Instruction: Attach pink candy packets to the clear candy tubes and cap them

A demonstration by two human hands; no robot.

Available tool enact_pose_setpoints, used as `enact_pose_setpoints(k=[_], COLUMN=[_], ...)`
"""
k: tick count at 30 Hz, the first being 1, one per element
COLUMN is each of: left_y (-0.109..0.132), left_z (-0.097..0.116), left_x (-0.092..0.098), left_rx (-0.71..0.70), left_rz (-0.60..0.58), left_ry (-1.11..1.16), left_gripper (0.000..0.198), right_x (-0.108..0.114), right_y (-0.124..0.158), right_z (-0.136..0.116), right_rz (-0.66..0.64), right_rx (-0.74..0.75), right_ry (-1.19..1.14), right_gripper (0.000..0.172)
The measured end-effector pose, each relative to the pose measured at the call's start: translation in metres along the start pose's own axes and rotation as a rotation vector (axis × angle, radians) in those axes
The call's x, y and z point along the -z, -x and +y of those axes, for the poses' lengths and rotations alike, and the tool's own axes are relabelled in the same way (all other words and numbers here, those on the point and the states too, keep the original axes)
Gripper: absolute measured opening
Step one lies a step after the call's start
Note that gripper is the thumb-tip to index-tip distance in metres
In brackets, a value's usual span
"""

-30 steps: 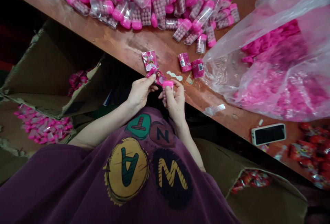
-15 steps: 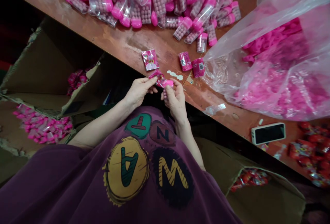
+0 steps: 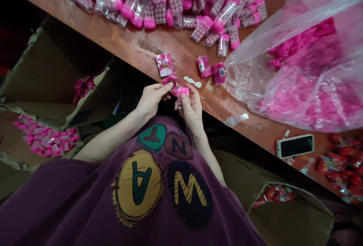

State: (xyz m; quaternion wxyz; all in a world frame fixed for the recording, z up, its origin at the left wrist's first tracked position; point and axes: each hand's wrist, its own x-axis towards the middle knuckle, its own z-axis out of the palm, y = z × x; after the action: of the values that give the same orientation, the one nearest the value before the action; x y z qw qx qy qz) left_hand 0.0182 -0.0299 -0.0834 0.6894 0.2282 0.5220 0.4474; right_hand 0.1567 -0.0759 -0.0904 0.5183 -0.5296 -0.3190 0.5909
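Over the table's front edge, my left hand (image 3: 151, 98) pinches a small pink printed packet (image 3: 173, 81) between thumb and fingers. My right hand (image 3: 193, 106) is closed round a candy tube (image 3: 183, 92) with a pink cap and round beads inside, its cap end pointing up toward the packet. Packet and tube meet between my hands; whether they are joined I cannot tell. Just beyond my left fingers lies a flat pink packet (image 3: 164, 64). Two more pink packets, one left (image 3: 203, 66) and one right (image 3: 218, 73), rest on the table beyond my right hand.
Many pink-capped tubes (image 3: 174, 0) are heaped at the back. A clear plastic bag (image 3: 244, 76) of pink pieces stands right, near a phone (image 3: 295, 146) and red packets (image 3: 340, 163). Cardboard boxes, left (image 3: 36, 68) and right (image 3: 306, 219), sit below the table edge (image 3: 85, 45).
My right hand has shifted slightly left and turned the tube, so its pink cap shows more fully against the packet. My left hand keeps its pinch, almost in place.
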Motion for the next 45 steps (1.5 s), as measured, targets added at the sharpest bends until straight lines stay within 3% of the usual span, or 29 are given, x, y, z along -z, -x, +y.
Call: enact_pose_setpoints(k=[7,12,16,21,25,29,34,40,45], left_y=[0.003,0.001,0.001,0.005,0.007,0.006,0.004,0.008,0.009], left_z=[-0.001,-0.001,-0.003,-0.004,-0.006,-0.007,-0.003,-0.002,-0.009], left_x=[-0.003,-0.003,-0.004,-0.005,-0.005,-0.004,-0.005,-0.008,-0.006], left_rx=[0.044,0.071,0.025,-0.004,-0.003,0.000,0.083,0.152,0.149], left_rz=[0.002,0.026,0.025,0.012,-0.010,-0.041,-0.113,-0.191,-0.266], left_ry=[-0.026,0.016,0.000,-0.039,-0.058,-0.033,0.085,0.147,0.208], left_gripper=[0.039,0.039,0.037,0.038,0.040,0.038,0.029,0.028,0.033], right_x=[0.003,0.001,-0.001,0.003,0.006,0.006,0.002,0.002,0.010], right_y=[-0.002,0.004,0.008,0.008,0.006,0.006,0.005,0.006,0.008], right_z=[0.004,-0.001,-0.012,-0.023,-0.023,-0.014,0.001,0.005,0.011], right_rz=[0.047,0.003,-0.013,-0.150,-0.185,-0.188,-0.014,-0.050,-0.050], right_rx=[0.044,0.032,-0.068,-0.269,-0.304,-0.248,0.047,0.059,0.210], right_ry=[0.045,0.048,-0.058,-0.163,-0.205,-0.130,0.090,0.124,0.400], right_gripper=[0.053,0.055,0.057,0.053,0.054,0.055,0.058,0.052,0.057])
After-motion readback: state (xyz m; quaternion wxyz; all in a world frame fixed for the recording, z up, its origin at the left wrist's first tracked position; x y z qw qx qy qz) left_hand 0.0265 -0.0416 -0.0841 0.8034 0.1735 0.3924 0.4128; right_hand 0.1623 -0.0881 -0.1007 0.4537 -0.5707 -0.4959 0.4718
